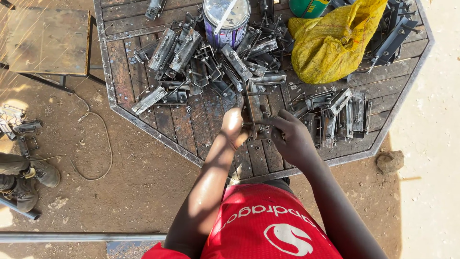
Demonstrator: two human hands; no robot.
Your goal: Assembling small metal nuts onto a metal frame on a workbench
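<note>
At the middle of the frame, on the near edge of the metal table point(143, 125), we hold a steel bracket point(252, 116) between both hands: our left hand point(234, 127) is closed around its left side with the fingers curled under, and our right hand point(292, 136) is wrapped on its right side, fingers bent over the small bolts or pins that stick out of it. We judge the piece to be rigid and fairly heavy for its bulk, with bare grey faces that may be a little slick and cut edges that could bite, so the flat plates look like the safest place to grip, away from the protruding studs. Just to the right lies a small cluster of similar brackets point(342, 115), and above, across the centre-top of the table, a larger heap of the same parts point(201, 62). At the top centre stands a paint can point(226, 19) with its lid on and a pale stick lying across it; its contents are hidden. To its right a yellow sack point(330, 45) slumps, bulging, though we cannot tell what fills it, and a green can point(306, 7) peeks out behind it.
</note>
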